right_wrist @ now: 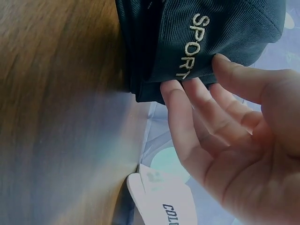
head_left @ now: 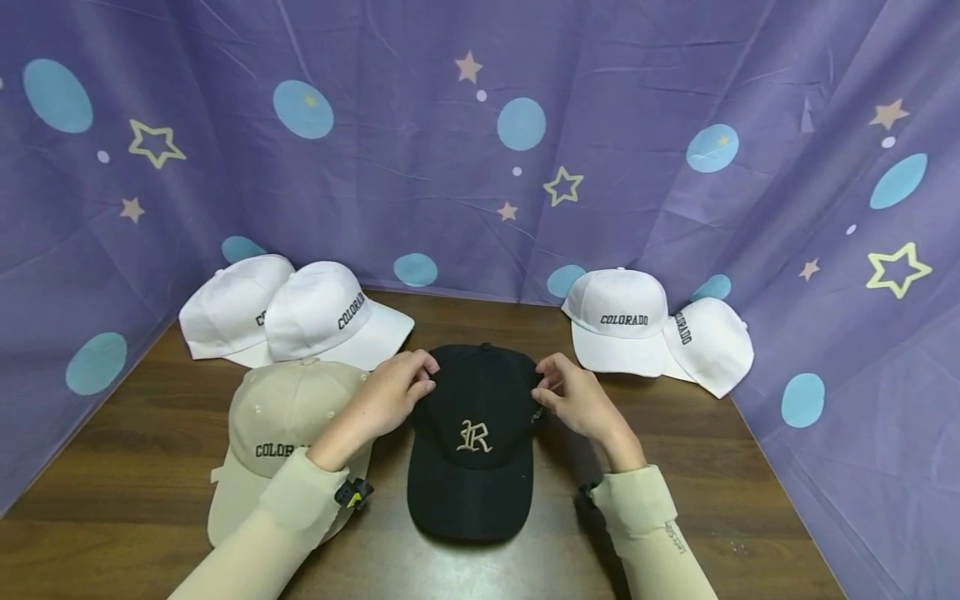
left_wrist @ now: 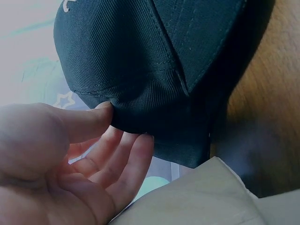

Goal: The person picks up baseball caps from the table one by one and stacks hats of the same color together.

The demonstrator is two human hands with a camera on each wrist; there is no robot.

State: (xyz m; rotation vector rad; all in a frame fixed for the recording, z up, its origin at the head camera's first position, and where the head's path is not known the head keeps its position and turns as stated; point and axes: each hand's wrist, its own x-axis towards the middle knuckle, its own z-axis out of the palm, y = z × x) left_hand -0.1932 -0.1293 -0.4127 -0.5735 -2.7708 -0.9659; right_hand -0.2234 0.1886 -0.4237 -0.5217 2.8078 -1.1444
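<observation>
Beige sleeves (head_left: 270,533) lie nearest, from seven and five o'clock. Between them, just below centre toward six, is the black cap (head_left: 474,387); left hand (head_left: 384,393) pinches its edge at ten o'clock, right hand (head_left: 581,402) at two. Beige cap (head_left: 258,408) lies at nine.

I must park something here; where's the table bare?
Bare table lies between the right sleeve and the curtain; a narrower strip lies behind the black cap, between the right white caps and left white caps. Crowded at left: the beige cap sits under the left sleeve, near that left pair.
</observation>
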